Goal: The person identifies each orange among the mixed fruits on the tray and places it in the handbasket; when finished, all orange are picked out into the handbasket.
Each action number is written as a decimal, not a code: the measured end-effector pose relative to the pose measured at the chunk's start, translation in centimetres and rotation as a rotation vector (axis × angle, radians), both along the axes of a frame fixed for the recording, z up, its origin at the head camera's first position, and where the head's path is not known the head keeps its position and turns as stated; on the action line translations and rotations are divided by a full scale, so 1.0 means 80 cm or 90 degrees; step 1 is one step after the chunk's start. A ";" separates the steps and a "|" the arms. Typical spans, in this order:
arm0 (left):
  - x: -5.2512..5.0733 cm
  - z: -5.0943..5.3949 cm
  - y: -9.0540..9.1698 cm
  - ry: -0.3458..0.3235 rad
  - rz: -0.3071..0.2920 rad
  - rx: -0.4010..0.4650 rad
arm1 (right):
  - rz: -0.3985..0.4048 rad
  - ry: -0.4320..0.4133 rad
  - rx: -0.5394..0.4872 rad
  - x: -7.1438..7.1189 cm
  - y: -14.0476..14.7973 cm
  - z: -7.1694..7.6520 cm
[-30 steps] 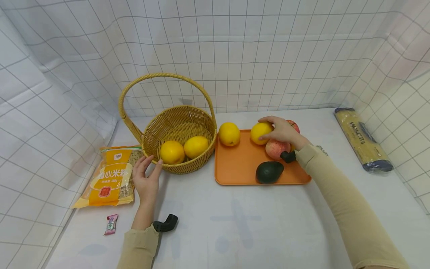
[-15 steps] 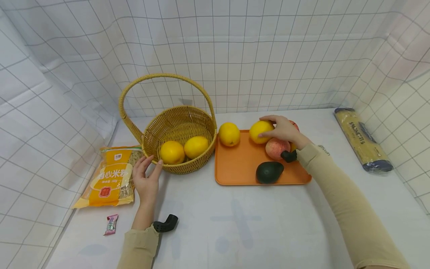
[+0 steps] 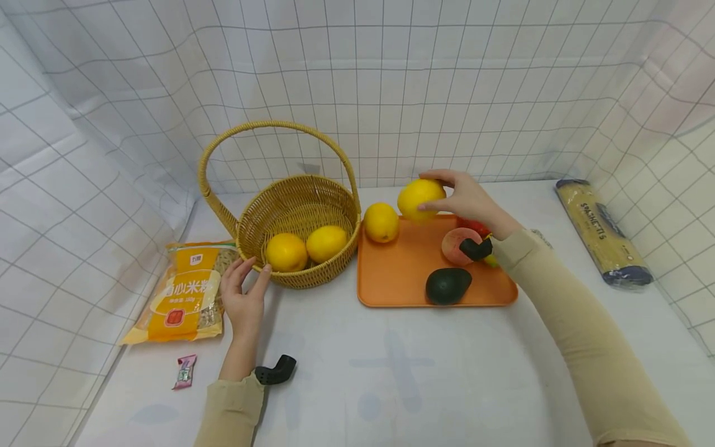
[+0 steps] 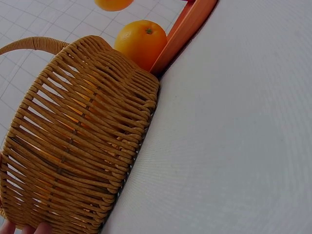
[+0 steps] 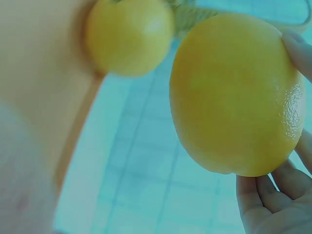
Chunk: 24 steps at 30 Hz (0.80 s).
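My right hand (image 3: 466, 200) holds an orange (image 3: 418, 198) above the back edge of the orange tray (image 3: 399, 279). In the right wrist view, the thumb and fingers grip the orange (image 5: 234, 97) from the side. Another orange (image 3: 382, 222) sits at the tray's back left corner. My left hand (image 3: 243, 298) grips the near rim of the wicker basket (image 3: 301, 282), with fingertips (image 4: 43, 228) against its outer side in the left wrist view. Inside the basket lie two yellow-orange fruits, a rounder one (image 3: 287, 252) and a longer one (image 3: 326, 244).
The tray also bears an avocado (image 3: 448, 286), a peach (image 3: 459, 246) and red and yellow fruit partly hidden by my right arm. A food bag (image 3: 187, 295) and a wrapped sweet (image 3: 184, 372) lie left; a spaghetti pack (image 3: 603, 231) lies far right. Gridded curtains surround the table.
My right hand has lifted the orange off the tray and moved it up and left. The left hand and the basket have stayed in place.
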<state>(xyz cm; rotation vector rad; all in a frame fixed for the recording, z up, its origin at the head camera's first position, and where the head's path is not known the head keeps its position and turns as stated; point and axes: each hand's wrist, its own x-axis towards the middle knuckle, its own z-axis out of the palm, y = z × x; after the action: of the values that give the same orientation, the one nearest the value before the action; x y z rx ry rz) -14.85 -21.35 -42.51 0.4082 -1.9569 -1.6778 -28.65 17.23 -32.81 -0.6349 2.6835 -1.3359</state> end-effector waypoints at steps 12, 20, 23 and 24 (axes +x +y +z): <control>0.010 0.018 0.009 -0.003 -0.005 -0.003 | 0.084 0.034 -0.099 0.011 -0.078 0.047; 0.017 0.026 0.014 0.006 -0.001 -0.009 | 0.161 0.065 -0.137 0.013 -0.145 0.054; 0.012 0.016 0.009 0.001 -0.002 -0.007 | 0.190 0.080 -0.144 0.012 -0.172 0.047; 0.009 0.011 0.007 0.003 -0.002 -0.004 | 0.196 0.083 -0.147 0.012 -0.181 0.043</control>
<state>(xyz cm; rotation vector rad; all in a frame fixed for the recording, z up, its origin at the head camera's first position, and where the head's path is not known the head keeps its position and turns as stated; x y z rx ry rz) -14.11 -20.79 -41.64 0.3991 -1.9606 -1.6728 -27.73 2.78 -29.34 -1.1420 2.4081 -1.5701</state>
